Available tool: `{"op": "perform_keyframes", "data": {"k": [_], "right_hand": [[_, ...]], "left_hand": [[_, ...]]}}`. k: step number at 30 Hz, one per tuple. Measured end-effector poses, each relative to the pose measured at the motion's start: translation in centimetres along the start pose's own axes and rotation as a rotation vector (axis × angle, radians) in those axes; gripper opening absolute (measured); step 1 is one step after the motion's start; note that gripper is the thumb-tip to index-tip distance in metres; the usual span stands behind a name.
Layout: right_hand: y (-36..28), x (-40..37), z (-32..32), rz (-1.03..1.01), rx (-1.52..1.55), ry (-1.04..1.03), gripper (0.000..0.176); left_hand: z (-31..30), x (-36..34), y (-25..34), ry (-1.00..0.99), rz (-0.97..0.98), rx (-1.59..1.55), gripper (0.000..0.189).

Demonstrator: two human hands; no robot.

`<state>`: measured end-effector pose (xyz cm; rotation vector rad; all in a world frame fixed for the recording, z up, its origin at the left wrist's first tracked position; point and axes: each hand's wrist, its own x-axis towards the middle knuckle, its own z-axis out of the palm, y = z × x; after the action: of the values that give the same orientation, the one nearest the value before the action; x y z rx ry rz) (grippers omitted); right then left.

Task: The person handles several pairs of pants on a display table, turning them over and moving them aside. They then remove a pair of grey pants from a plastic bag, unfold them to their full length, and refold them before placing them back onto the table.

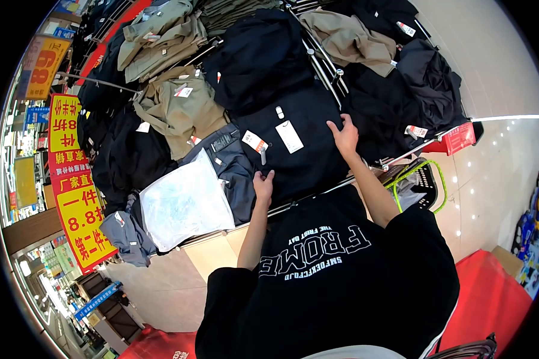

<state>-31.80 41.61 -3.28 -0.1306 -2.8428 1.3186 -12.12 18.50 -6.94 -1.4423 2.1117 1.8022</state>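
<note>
A folded black garment [311, 149] with a white tag [289, 137] and a red-and-white tag [255, 142] lies on the rack in front of me. At its near left edge is my left hand [263, 184], thumb and fingers apart. My right hand [346, 136] rests at its right edge, thumb spread from the fingers. Both touch the garment without visibly gripping it. Left of it lie a dark grey garment [236, 179] and a white plastic-wrapped package [185, 200].
Black piles [257, 60], khaki garments [179, 107] and metal rails [324, 63] lie beyond. Yellow-red signs [81, 221] hang at left. A green-rimmed basket [422, 188] is at right, below a red sign [459, 138].
</note>
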Motion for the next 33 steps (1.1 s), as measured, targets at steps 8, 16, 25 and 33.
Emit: {"op": "perform_keyframes", "data": {"k": [8, 16, 25, 33], "right_hand": [[-3.1, -3.0, 0.7, -0.567, -0.224, 0.036, 0.063], [-0.3, 0.1, 5.5, -0.524, -0.327, -0.043, 0.074], [-0.3, 0.8, 5.7, -0.513, -0.307, -0.064, 0.073], [-0.5, 0.7, 5.1, -0.506, -0.226, -0.099, 0.07]], "left_hand": [[1.4, -0.9, 4.5, 0.299, 0.646, 0.518, 0.081], [4.2, 4.3, 6.2, 0.129, 0.566, 0.781, 0.096], [2.4, 3.6, 7.3, 0.198, 0.728, 0.491, 0.064], [-7.8, 0.9, 0.9, 0.99, 0.3, 0.87, 0.061]]}}
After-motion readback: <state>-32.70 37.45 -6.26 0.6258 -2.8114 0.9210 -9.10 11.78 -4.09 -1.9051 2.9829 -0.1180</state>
